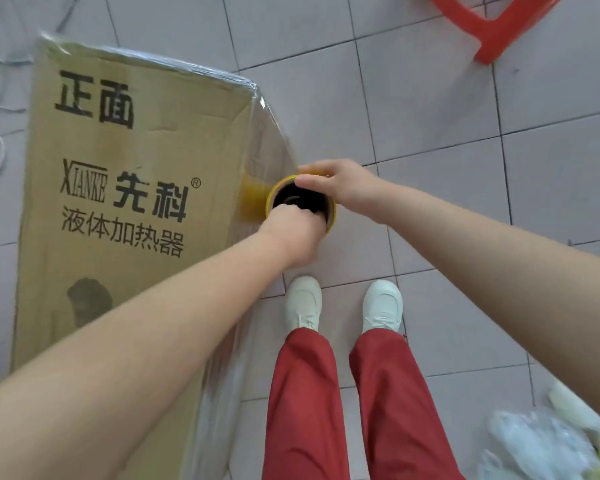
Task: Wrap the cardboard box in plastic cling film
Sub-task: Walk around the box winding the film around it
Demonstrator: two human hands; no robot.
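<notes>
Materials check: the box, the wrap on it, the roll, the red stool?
Box: brown cardboard, matte, black print, visible creases.
Wrap: thin clear plastic film, glossy; wrinkles and glints along the box's top edge and side.
Roll: probably the same film wound thick, tinted yellow; the core is too dark to tell.
Stool: likely moulded plastic, smooth, uniform red with a slight sheen.

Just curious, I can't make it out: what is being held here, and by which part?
A film roll, by its open end: the left grip hooks fingers inside the core, the right grip clasps the rim.
</notes>
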